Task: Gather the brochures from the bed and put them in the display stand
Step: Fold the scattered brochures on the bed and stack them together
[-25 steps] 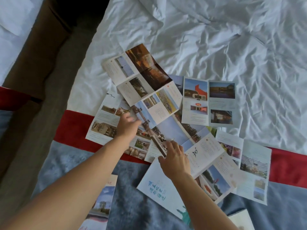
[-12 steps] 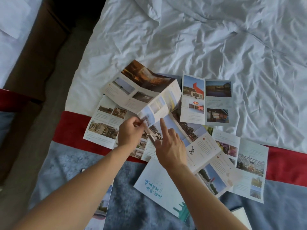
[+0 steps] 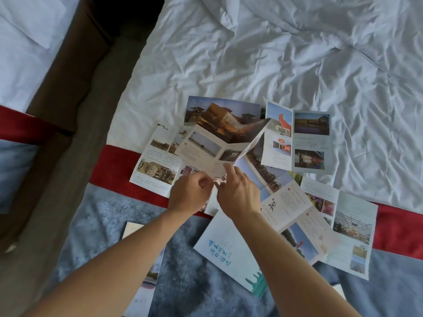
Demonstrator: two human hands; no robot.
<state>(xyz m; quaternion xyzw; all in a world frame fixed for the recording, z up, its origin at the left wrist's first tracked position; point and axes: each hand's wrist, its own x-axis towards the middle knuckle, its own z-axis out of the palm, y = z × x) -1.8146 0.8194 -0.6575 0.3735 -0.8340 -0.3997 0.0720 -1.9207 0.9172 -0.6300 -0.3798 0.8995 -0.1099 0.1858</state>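
Note:
Several unfolded brochures lie scattered across the bed. One folded brochure (image 3: 219,143) with a dark orange photo is lifted off the pile, its panels bent upward. My left hand (image 3: 191,195) pinches its near edge. My right hand (image 3: 238,191) grips the same near edge beside it, thumb up. Under it lie a brochure with grey stone photos (image 3: 155,165) at left and a brochure with a red building (image 3: 297,138) at right. A white brochure with teal writing (image 3: 226,250) lies under my right forearm. No display stand is in view.
The white crumpled sheet (image 3: 274,53) covers the far half of the bed. A red band (image 3: 398,227) and grey-blue runner (image 3: 96,216) cross the near part. A floor gap (image 3: 75,106) and a second bed (image 3: 25,42) lie to the left.
The brochure with the orange photo has been raised from flat on the pile and its panels fold up. My right hand moved left onto its near edge, next to my left hand.

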